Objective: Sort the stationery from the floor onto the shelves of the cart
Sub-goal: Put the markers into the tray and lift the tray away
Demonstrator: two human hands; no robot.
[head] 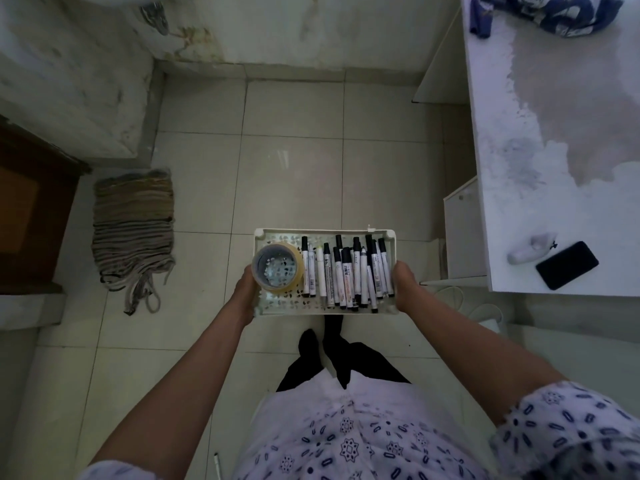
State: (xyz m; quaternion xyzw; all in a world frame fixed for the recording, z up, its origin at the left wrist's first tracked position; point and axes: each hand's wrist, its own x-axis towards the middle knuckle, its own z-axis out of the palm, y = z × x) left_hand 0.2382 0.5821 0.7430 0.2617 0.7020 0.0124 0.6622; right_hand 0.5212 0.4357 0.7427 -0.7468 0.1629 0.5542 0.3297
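At the bottom edge, one stray marker (pixel 217 466) is seen on the floor (pixel 291 174) by the patterned shirt. Above it, a white perforated tray (pixel 323 232) is held level over the tiles, left hand (pixel 246 292) gripping its left end, right hand (pixel 403 284) gripping its right end. A tape roll (pixel 277 268) sits at the tray's left, markers (pixel 349 275) piled to its right. Tray should be kept flat so markers are not rolled off; the stray marker looks not yet collected. Farther off, a folded cloth (pixel 133 230) and a desk (pixel 554 168) with a phone (pixel 567 265) are seen; no cart frame visible
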